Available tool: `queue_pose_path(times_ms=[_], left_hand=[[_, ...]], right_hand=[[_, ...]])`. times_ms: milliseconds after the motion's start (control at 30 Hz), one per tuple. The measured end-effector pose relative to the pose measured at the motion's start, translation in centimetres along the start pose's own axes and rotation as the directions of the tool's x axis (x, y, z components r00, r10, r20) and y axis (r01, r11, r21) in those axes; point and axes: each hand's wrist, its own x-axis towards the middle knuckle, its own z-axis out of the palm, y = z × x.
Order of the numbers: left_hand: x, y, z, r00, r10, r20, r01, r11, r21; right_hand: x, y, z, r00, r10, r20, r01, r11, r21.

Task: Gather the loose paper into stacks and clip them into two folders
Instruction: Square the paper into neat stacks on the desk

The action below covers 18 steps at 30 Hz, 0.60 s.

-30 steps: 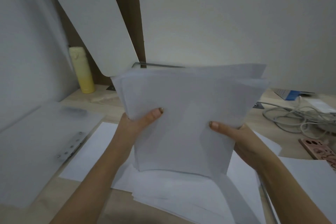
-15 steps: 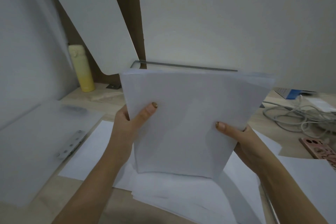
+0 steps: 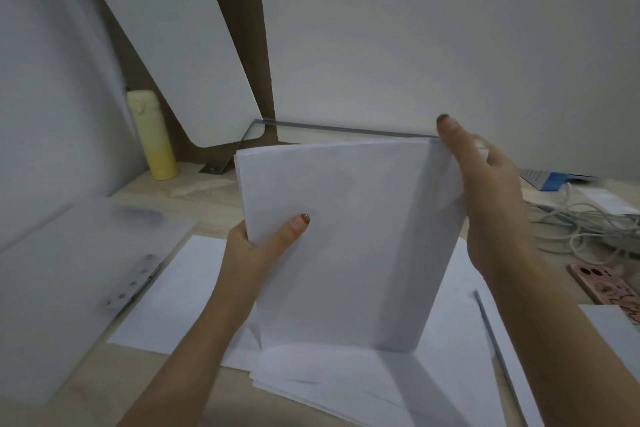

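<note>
A stack of white paper [image 3: 349, 239] stands upright on its lower edge over loose sheets [image 3: 332, 381] on the desk. My left hand [image 3: 266, 243] grips the stack's left edge, thumb on the front. My right hand [image 3: 485, 191] lies flat against the stack's right edge near the top corner, fingers straight. An open translucent folder [image 3: 69, 274] with a metal clip strip [image 3: 133, 282] lies at the left. A second folder's thin edge [image 3: 491, 333] shows at the right, under paper.
A yellow bottle [image 3: 152, 135] stands at the back left beside a leaning white board [image 3: 166, 38]. Grey cables [image 3: 585, 222], a blue-and-white box [image 3: 554, 180] and a pink phone [image 3: 609, 291] lie at the right. Another sheet [image 3: 173, 295] lies flat left of my arm.
My right hand has left the stack's lower right front and moved up to press flat on its right edge. The sheets' top edges are now more evenly lined up.
</note>
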Motion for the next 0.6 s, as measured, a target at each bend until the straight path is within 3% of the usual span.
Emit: queue_pose_path(times_ms=[167,367,467,600], left_hand=[[-0.2,0.0,-0.7,0.999,0.024,0.036,-0.023,0.999,-0.029],[-0.9,-1.4,-0.7,0.999,0.037,-0.034,-0.039,0.997,-0.067],[-1.5,-2.1,0.6,0.992,0.029,-0.126,-0.042,0.994,-0.105],[-1.9,-1.7,1.4,0.984,0.087,-0.153,-0.104,0.988,-0.112]], right_hand=[[0.4,0.0,-0.5,0.998,0.008,-0.057,-0.004,0.997,0.083],[-0.9,4.0,-2.0,0.943,0.098,0.318,-0.132,0.987,0.087],[-2.5,7.2,-1.7,0.896,0.209,0.391,-0.26,0.962,0.082],[-3.0,7.2,-2.1,0.91,0.191,0.369,-0.277,0.941,0.197]])
